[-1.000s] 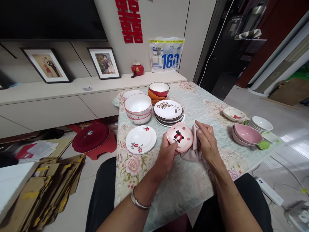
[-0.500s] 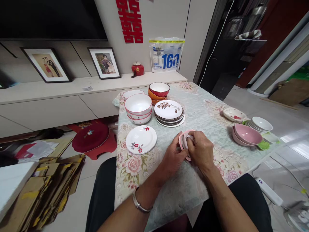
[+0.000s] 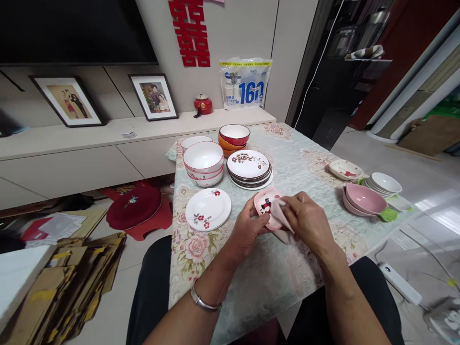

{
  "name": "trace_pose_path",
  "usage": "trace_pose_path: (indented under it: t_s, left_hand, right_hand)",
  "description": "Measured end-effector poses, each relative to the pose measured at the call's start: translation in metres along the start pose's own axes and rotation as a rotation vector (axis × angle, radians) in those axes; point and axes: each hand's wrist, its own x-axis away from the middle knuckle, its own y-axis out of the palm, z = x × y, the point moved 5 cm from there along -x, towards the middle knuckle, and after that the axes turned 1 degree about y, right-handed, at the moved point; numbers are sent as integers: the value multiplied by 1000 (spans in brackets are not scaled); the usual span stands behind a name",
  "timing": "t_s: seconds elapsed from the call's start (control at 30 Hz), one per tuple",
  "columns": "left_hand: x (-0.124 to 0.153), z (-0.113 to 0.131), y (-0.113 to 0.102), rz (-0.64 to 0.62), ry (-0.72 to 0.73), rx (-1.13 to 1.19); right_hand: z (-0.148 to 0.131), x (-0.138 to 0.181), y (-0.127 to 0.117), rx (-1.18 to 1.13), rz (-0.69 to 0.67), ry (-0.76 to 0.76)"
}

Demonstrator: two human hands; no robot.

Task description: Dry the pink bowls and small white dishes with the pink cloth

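Observation:
My left hand (image 3: 250, 224) is closed on the rim of a small pink dish (image 3: 272, 222) with a dark cartoon figure printed inside. A pale pink cloth (image 3: 281, 214) is pinched in my right hand (image 3: 305, 216) and lies against the right side of the dish. To the left, a white plate with red flowers (image 3: 208, 209) rests flat on the tablecloth. Behind the dish stands a stack of plates (image 3: 248, 164), the top one with a brown flower pattern.
White bowls with red rims (image 3: 203, 157) are stacked at the back left, beside red and orange bowls (image 3: 235, 135). At the right edge sit pink bowls (image 3: 366, 199), small white bowls (image 3: 386, 182) and an oval dish (image 3: 345, 168). The floral tablecloth (image 3: 196, 247) covers the table.
My right hand has drawn back to the right with the cloth, uncovering the inside of the dish. The dish is tilted more toward me, and its printed figure now shows.

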Motion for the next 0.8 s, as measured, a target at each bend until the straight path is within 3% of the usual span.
trace_pose_path:
  t_s: [0.1, 0.17, 0.23, 0.37, 0.43, 0.63, 0.8]
  left_hand:
    - [-1, 0, -3, 85, -26, -62]
    - [-2, -1, -6, 113, 2, -92]
    - [-4, -2, -9, 120, 40, -140]
    - [-5, -3, -15, 91, 80, -393]
    - [-5, 1, -17, 79, 138, -537]
    - [0, 15, -10, 101, 325, -935]
    - [4, 15, -3, 122, 366, -1183]
  right_hand:
    - [20, -1, -13, 64, 265, 158]
    - [28, -1, -16, 78, 357, 218]
    - [28, -3, -14, -13, 337, 219]
    - [9, -7, -4, -473, 119, 102]
    - [-2, -6, -5, -576, 81, 62]
    - [-28, 2, -22, -406, 228, -150]
    - [-49, 5, -16, -218, 110, -318]
